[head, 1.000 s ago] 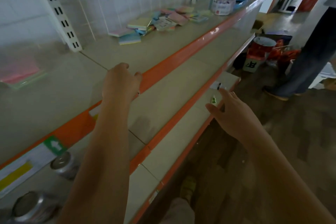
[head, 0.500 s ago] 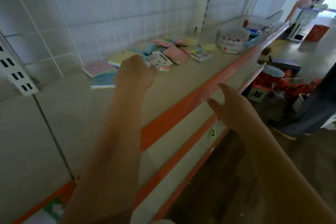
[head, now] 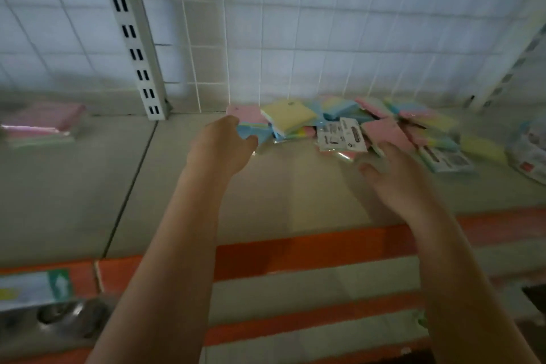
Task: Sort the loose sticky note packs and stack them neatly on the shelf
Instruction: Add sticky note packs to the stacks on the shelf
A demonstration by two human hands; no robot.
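Both hands have advanced to the loose packs (head: 339,124) at frame centre; left hand (head: 220,146) touches them, grip indiscernible; right hand (head: 396,174) spread, empty. One stack (head: 41,124) stands far left; sorting barely begun.

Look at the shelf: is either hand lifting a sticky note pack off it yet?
No: both hands, left and right, only reach the pile of packs lying on the shelf.

text: none legible | pack labels (head: 339,133): blurred | shelf-edge tag (head: 32,287): blurred
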